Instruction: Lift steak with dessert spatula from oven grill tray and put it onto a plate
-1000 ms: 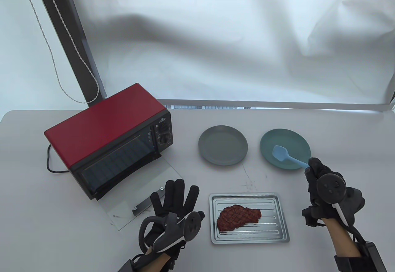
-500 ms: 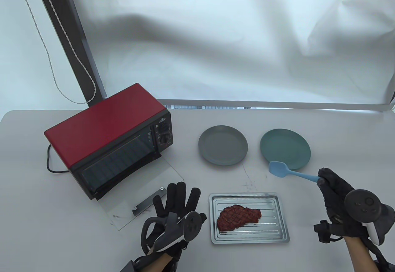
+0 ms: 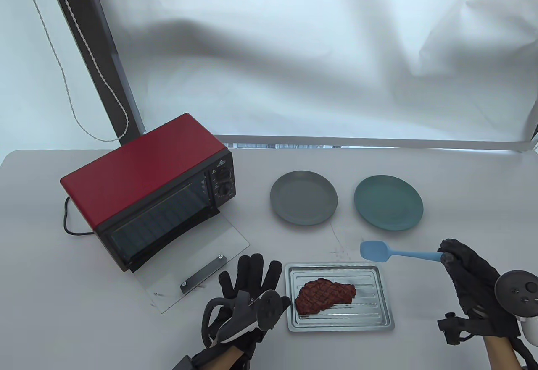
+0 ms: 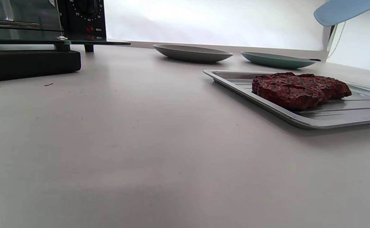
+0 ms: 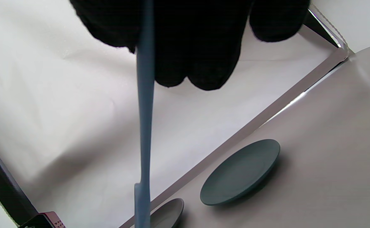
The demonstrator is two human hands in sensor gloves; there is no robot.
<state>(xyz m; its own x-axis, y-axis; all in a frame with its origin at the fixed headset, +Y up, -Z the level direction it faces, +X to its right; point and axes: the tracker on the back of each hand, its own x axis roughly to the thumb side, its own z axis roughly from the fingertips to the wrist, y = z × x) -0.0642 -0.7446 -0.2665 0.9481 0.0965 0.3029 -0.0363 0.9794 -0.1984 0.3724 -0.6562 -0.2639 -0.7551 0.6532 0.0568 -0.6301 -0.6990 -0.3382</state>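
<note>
A grilled brown steak (image 3: 324, 295) (image 4: 299, 89) lies on the left half of a silver ridged grill tray (image 3: 378, 315) (image 4: 346, 114) at the table's front centre. My right hand (image 3: 470, 273) holds the handle end of a light blue spatula (image 3: 388, 253) (image 5: 144, 126) in curled fingers. Its blade (image 4: 343, 11) hangs in the air above the tray's far right corner. My left hand (image 3: 248, 286) lies flat on the table with straight spread fingers, just left of the tray. A grey plate (image 3: 303, 197) (image 4: 192, 53) and a teal plate (image 3: 388, 202) (image 5: 240, 172) sit behind the tray.
A red toaster oven (image 3: 147, 189) stands at the left with its glass door (image 3: 191, 265) folded down onto the table, close to my left hand. Its black cord (image 3: 69, 223) trails off its left side. White cloth covers the background.
My right hand has drawn the spatula off the teal plate toward the front and turned it, so the blade now points left near the tray. My left hand slid slightly right toward the tray.
</note>
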